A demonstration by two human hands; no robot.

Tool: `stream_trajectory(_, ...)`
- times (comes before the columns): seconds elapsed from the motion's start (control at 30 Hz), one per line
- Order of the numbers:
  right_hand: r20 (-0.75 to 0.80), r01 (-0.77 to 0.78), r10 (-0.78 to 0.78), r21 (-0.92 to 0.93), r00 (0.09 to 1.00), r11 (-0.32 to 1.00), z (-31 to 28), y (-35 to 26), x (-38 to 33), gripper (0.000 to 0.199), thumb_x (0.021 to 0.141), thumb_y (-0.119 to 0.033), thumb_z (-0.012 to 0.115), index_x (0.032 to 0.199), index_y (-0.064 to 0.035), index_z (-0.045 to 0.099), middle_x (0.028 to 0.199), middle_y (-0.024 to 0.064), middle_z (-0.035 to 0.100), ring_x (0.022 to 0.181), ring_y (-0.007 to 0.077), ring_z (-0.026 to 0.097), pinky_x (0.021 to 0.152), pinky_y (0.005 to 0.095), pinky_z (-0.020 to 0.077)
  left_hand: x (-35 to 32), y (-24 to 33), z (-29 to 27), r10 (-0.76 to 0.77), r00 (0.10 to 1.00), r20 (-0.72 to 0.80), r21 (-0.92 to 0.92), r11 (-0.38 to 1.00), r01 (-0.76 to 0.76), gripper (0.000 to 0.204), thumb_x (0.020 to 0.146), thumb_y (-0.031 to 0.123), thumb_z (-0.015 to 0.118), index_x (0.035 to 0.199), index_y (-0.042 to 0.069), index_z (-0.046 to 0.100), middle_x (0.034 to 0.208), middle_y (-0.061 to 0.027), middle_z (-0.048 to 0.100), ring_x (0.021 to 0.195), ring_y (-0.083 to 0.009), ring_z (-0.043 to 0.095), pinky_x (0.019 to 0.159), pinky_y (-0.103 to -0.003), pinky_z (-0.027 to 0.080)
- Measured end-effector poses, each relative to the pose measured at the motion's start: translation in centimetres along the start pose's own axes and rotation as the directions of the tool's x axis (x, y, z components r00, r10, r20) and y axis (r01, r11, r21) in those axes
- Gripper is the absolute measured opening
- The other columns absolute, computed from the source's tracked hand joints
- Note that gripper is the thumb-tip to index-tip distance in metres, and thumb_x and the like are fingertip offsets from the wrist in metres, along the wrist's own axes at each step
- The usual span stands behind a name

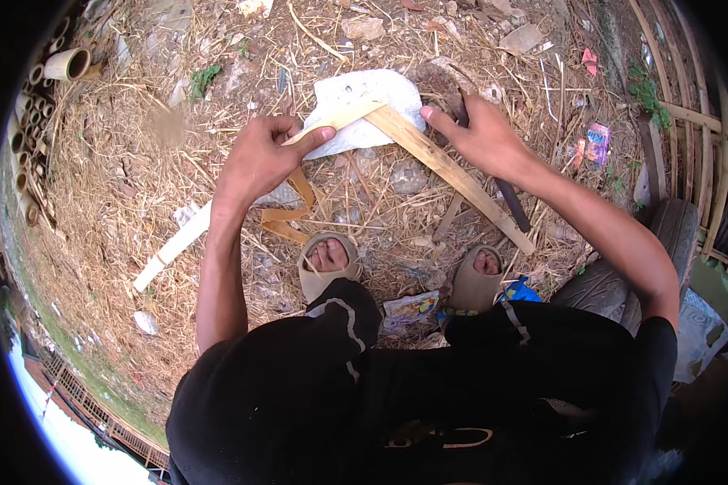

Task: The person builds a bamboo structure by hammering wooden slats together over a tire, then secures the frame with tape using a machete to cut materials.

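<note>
My left hand point(271, 153) pinches a long, pale bamboo strip point(344, 120) between thumb and fingers. One end slants down to the left past my forearm; the other reaches up to the right. There it overlaps the top of a wider bamboo slat point(453, 174), which slopes down toward my right foot; whether they are joined I cannot tell. My right hand point(489, 137) is closed around a long, dark, knife-like tool point(511, 206), its lower end pointing toward my feet. The tool's upper part is partly hidden by my fingers. Beneath the strips lies a white, rough-edged slab point(380, 85).
Curled bamboo shavings point(287, 218) lie near my left sandal point(328, 263). Cut bamboo tubes point(66, 65) are stacked at far left. A dark tyre point(671, 234) and a bamboo rack point(704, 129) stand at right. Straw, stones point(410, 175) and wrappers point(597, 144) litter the ground.
</note>
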State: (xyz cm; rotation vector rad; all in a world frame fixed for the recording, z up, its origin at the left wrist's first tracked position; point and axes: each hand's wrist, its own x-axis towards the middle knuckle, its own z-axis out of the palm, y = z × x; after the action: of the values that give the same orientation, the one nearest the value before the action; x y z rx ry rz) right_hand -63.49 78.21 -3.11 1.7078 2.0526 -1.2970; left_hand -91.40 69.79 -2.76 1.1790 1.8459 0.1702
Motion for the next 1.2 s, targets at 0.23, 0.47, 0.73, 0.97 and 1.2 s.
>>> stream_trajectory(0.23,0.076,-0.07,0.079,-0.112,0.994,0.991,2.9,3.8,-3.7,0.068,0.095,-0.051,0.063,0.107,0.0159,0.055,0.084,0.0245,0.065,0.074,0.0353,0.065,0.073,0.0479,0.053,-0.4,-2.3,1.5,-0.038,0.998,-0.044,-0.021,0.999,0.037,0.057,0.08,0.058,0.08,0.064,0.006,0.062,0.053,0.0037,0.047,0.051,-0.0085,0.042,0.05,-0.029,0.031)
stream_trajectory(0.47,-0.098,-0.061,0.07,0.089,0.993,0.994,1.5,4.7,-8.6,0.05,0.098,-0.042,0.061,0.103,0.0076,0.053,0.081,0.0198,0.061,0.072,0.0331,0.06,0.075,0.0465,0.0499,-3.0,-1.3,1.1,0.098,0.929,-0.357,0.101,0.993,-0.066,0.061,0.079,0.056,0.079,0.091,-0.002,0.065,0.069,-0.012,0.062,0.064,-0.0263,0.061,0.062,-0.04,0.047)
stream_trajectory(0.73,-0.133,-0.31,0.309,0.01,0.942,0.951,0.3,14.1,-21.6,0.059,0.089,-0.051,0.069,0.095,0.0073,0.064,0.069,0.0195,0.061,0.065,0.0315,0.061,0.066,0.0444,0.0491,-7.8,7.3,6.7,0.796,0.415,-0.44,-0.513,0.156,-0.844,0.063,0.082,0.034,0.085,0.13,0.005,0.056,0.114,-0.0145,0.062,0.101,-0.0236,0.062,0.08,-0.034,0.05)
stream_trajectory(0.97,-0.166,-0.728,0.743,0.151,0.648,0.669,9.0,21.4,-35.9,0.051,0.076,-0.042,0.087,0.084,0.0031,0.065,0.067,0.0133,0.061,0.062,0.0204,0.058,0.065,0.0398,0.0485,-12.5,17.1,5.4,0.959,-0.143,-0.243,-0.508,-0.251,-0.824,0.059,0.084,0.029,0.083,0.13,0.003,0.056,0.114,-0.0149,0.062,0.101,-0.0238,0.061,0.08,-0.035,0.049)
stream_trajectory(1.2,-0.646,-0.537,0.486,0.136,0.589,0.832,15.2,18.2,-40.4,0.072,0.062,-0.054,0.092,0.11,-0.0028,0.073,0.1,0.0202,0.073,0.094,0.0406,0.071,0.086,0.045,0.056,-13.0,22.9,5.8,0.915,-0.336,-0.223,-0.424,-0.401,-0.812,0.055,0.086,0.024,0.081,0.129,0.001,0.056,0.114,-0.0153,0.063,0.1,-0.024,0.061,0.081,-0.036,0.049)
